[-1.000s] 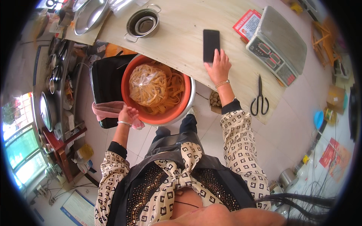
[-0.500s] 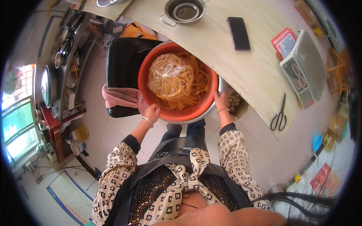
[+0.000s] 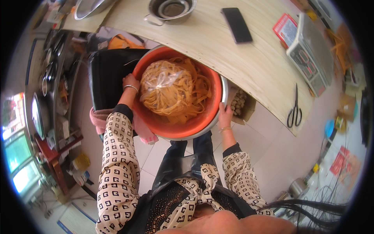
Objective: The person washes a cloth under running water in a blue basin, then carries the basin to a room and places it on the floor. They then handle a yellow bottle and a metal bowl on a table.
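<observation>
Before me is an orange-red basin (image 3: 156, 129) nested in a metal basin (image 3: 224, 91). It holds wide yellow-brown strips (image 3: 201, 87), some of them inside a clear plastic bag (image 3: 163, 78). My left hand (image 3: 131, 82) is closed at the orange basin's left rim, its fingertips partly hidden. On the right side my right hand (image 3: 225, 114) grips the metal basin's rim, thumb up along the edge and the other fingers mostly out of sight below. A pink towel (image 3: 102, 119) hangs below my left forearm, beside the black container (image 3: 109, 74).
The wooden table (image 3: 257, 78) overhangs the basins' far right side. On it are a metal pot (image 3: 171, 9), a phone (image 3: 237, 25), a scale (image 3: 311, 58) and black scissors (image 3: 295, 107). Under its edge stands a cardboard box (image 3: 245, 111) of pale round items. Shelves (image 3: 58, 78) line the left.
My left hand has gone from the towel near the basin's lower left up to its left rim. My right hand stays on the metal rim. The view has shifted slightly.
</observation>
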{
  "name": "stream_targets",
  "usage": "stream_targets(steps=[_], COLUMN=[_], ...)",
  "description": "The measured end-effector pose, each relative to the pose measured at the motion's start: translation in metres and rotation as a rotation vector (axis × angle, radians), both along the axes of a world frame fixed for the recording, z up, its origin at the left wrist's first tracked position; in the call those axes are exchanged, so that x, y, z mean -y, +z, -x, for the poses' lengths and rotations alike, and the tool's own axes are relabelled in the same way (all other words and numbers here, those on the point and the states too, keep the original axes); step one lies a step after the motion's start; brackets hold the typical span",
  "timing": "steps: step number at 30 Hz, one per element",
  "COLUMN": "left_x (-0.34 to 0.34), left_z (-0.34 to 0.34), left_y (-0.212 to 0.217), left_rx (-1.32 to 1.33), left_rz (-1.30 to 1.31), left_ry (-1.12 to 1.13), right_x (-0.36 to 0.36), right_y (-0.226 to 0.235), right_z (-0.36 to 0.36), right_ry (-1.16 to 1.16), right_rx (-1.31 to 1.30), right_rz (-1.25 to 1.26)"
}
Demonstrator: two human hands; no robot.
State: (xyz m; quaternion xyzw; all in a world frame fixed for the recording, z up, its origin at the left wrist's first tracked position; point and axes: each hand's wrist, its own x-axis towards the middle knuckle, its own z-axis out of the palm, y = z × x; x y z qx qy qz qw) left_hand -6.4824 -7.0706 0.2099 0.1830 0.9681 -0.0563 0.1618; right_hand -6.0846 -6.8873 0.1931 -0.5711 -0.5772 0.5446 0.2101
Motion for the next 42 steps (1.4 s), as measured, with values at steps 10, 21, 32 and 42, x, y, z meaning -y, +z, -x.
stream_targets(steps=[10,21,32,42], left_x=[0.027,0.054,0.027,-0.066], left_z=[0.035,-0.074,-0.127,-0.154], left_y=[-0.014,0.066,0.2,0.25], left_rx=[0.135,0.514,0.765,0.968], left_rz=[-0.184,-0.477,-0.999,-1.14], left_ry=[-0.08,-0.126,-0.03,0.187], right_x=[0.053,0.148,0.131,-0.044], right_y=[-0.002,0.106,0.193,0.227], right_z=[-0.023,-0.143,-0.181,-0.199], right_ry=[-0.124,-0.547,-0.56,-0.356], right_rx=[0.024,-0.233,-0.281,-0.36], right_rz=[0.144,0.329,-0.006,0.016])
